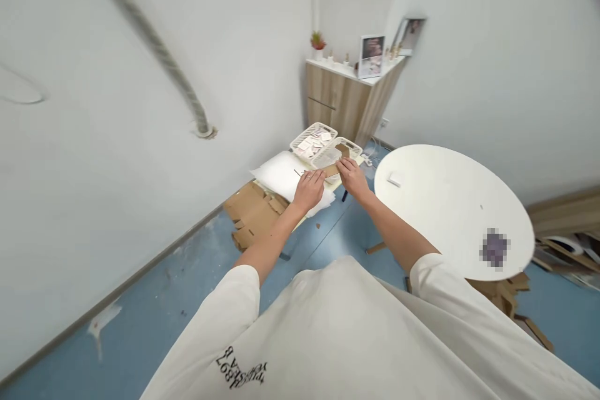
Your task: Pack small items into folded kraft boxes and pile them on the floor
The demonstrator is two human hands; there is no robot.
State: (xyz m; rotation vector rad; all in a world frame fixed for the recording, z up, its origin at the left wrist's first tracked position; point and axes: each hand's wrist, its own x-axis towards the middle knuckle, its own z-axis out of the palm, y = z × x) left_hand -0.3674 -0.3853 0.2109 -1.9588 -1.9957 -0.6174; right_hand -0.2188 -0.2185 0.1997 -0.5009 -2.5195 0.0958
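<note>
A piece of brown cardboard (331,170) stretches between my hands, above a low table by the wall. My left hand (310,190) grips its left end, and a ring shows on one finger. At the other end my right hand (352,176) is closed on the cardboard, part of which rises behind the fingers. Just beyond sit two white plastic baskets: one basket (300,138) holds many small pale cards, the other basket (357,147) is partly hidden by my right hand and the cardboard. White foam sheets (276,175) lie under and beside my left hand.
Flattened cardboard boxes (255,215) lie left of the foam sheets. A round white table (454,200) stands to the right, bearing a small white box (394,179) and a blurred-out dark item. Behind is a wooden cabinet (340,89) with frames and a plant.
</note>
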